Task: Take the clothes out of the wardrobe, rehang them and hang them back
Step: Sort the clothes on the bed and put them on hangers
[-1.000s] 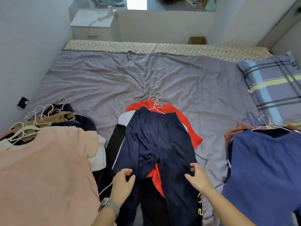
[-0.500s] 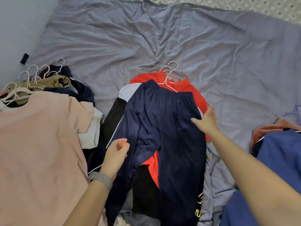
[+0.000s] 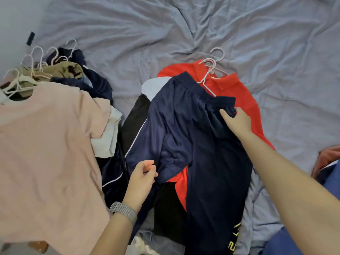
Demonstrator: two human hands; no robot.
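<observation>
**Inspector A:** Since the frame half a second back, the right hand (image 3: pixel 237 122) has travelled up the navy trousers (image 3: pixel 193 129) to the waistband's right corner; it lay flat at the trouser edge before. Status now?

**Inspector B:** Right hand: thumb on top, fingers curled under, pinching the waistband corner. Left hand (image 3: pixel 141 178): fingers bent, gripping the fabric at the lower left of the trousers, where a fold bunches up. A grey woven watch strap (image 3: pixel 123 211) sits on that wrist.

**Inspector A:** Location of the trousers?

**Inspector B:** On the middle pile, on top of a red polo shirt (image 3: pixel 241 100), which lies on the grey bed sheet (image 3: pixel 184 30). Pale wire hangers (image 3: pixel 213 70) show at the polo's collar; one runs down under the waistband.

**Inspector A:** Any writing?

**Inspector B:** Yellow-green characters (image 3: pixel 234 238) near the bottom of the right trouser leg, partly cut off by the frame edge; not legible. No brand or label can be read.

**Inspector A:** Other items?

**Inspector B:** To the left, a pink T-shirt (image 3: pixel 47 144) tops a second pile with white hangers (image 3: pixel 16 83) at its far end. A blue garment (image 3: pixel 331 181) lies at the right edge.
</observation>
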